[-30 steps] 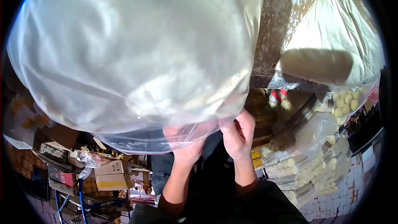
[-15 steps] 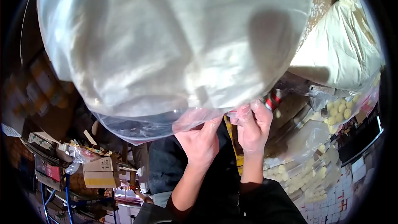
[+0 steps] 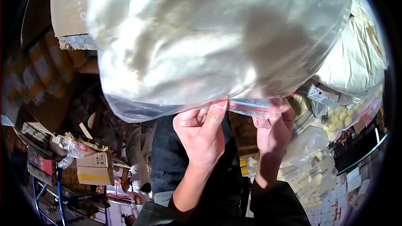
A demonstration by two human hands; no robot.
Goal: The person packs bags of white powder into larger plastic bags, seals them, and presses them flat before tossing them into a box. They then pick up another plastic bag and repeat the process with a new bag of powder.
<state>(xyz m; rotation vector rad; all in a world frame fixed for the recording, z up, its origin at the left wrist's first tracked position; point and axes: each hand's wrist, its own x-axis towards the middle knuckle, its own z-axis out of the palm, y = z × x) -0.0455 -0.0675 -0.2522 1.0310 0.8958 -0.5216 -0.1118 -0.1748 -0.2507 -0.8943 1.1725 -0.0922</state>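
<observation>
A large transparent zip bag (image 3: 201, 42), bulging with pale cream contents, fills the upper middle of the head view. Its mouth edge hangs toward me, with a red zip line along it. My left hand (image 3: 202, 136) pinches this edge between thumb and fingers near the middle. Farther right, my right hand (image 3: 273, 129) is closed on the same edge, thumb against fingers. Between the two hands the red-lined strip is stretched nearly straight. What exactly the bag contains cannot be made out through the plastic.
Another cream-filled bag (image 3: 354, 60) lies at the upper right. Below it are bags of round pale pieces (image 3: 340, 117). A cardboard box (image 3: 94, 168) stands at lower left beside a blue metal frame (image 3: 60, 201). A cardboard flap (image 3: 69, 6) shows at upper left.
My right hand has moved right, away from the left, exposing the red zip strip between them. The bag now appears farther right, and a cardboard flap has come into view at upper left.
</observation>
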